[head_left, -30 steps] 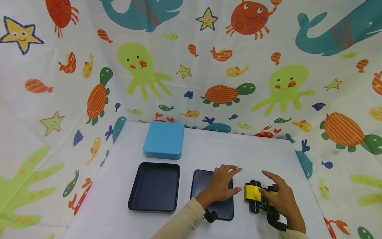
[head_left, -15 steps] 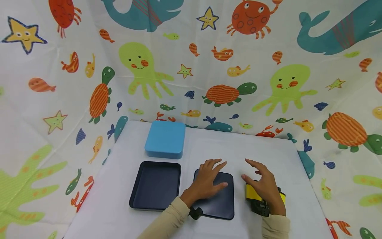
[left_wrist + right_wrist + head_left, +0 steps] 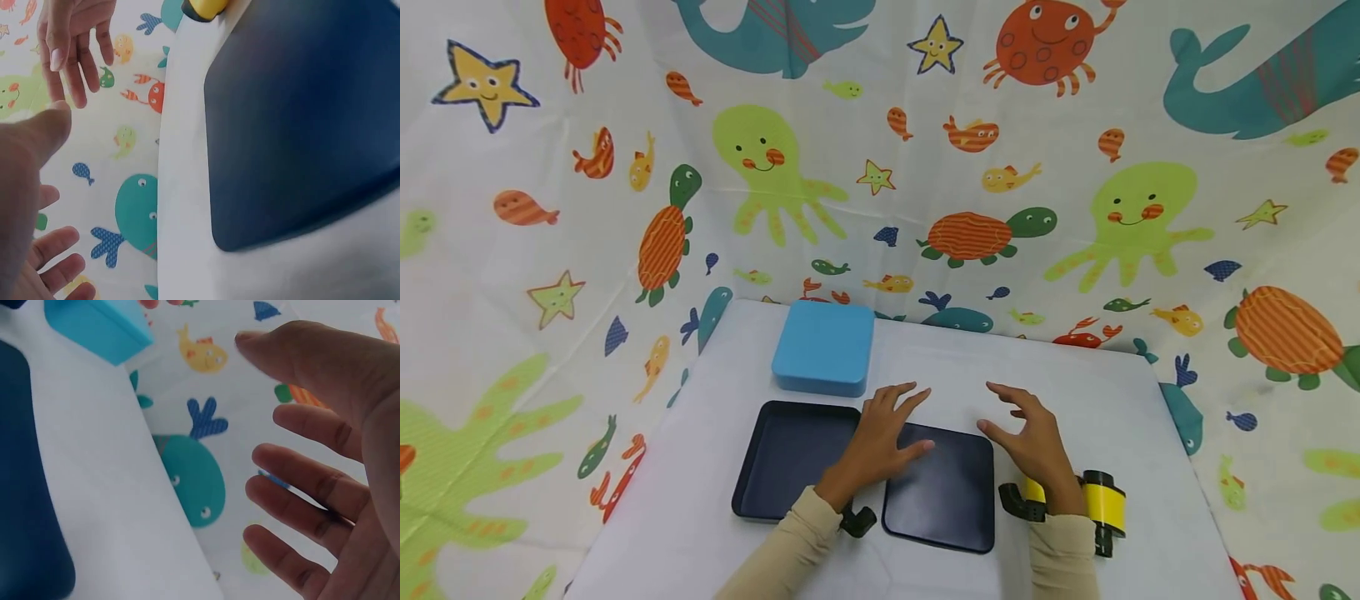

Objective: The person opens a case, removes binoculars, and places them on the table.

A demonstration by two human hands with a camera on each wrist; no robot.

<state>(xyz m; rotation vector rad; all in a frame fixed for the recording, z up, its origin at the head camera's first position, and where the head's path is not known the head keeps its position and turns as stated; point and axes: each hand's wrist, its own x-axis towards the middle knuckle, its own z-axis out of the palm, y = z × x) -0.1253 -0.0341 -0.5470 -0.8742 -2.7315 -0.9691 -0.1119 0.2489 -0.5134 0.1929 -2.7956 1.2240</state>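
My left hand (image 3: 874,446) is held in the air with fingers spread, overlapping the gap between a dark blue square tray (image 3: 790,458) and a flatter dark panel (image 3: 940,500) in the head view. My right hand (image 3: 1033,442) faces it across the panel, thumb and fingers apart. Neither holds anything. Below the right hand and partly covered by it lie black-and-yellow binoculars (image 3: 1105,504). In the left wrist view the panel (image 3: 300,125) fills the right side. The right wrist view shows my right hand (image 3: 319,450) with loosely bent fingers.
A light blue box (image 3: 823,342) stands behind the tray on the white table (image 3: 940,367). A curtain (image 3: 820,200) printed with sea animals hangs along the back and sides. Black wrist mounts (image 3: 859,522) stick out near the sleeves.
Both hands have moved left and slightly back, away from the panel and the binoculars. The head view has turned slightly. The objects on the table stay in place.
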